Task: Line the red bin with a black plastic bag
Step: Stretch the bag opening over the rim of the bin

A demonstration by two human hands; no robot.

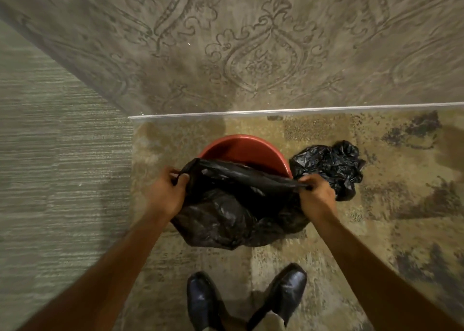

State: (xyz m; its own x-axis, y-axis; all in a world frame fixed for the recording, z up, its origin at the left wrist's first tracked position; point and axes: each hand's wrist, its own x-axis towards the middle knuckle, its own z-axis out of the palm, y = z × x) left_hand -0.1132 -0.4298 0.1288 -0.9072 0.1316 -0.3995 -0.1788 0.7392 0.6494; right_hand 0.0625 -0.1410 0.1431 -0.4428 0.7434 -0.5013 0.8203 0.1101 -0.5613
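- Left hand and right hand each pinch an edge of the black plastic bag, stretched between them
- Red bin stands on the carpet at 12 o'clock of the bag, its near rim covered
- Crumpled second bag lies at 3 o'clock of the bin

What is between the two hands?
In the head view, a stretched edge of the black bag runs from the left hand to the right hand, over the red bin.
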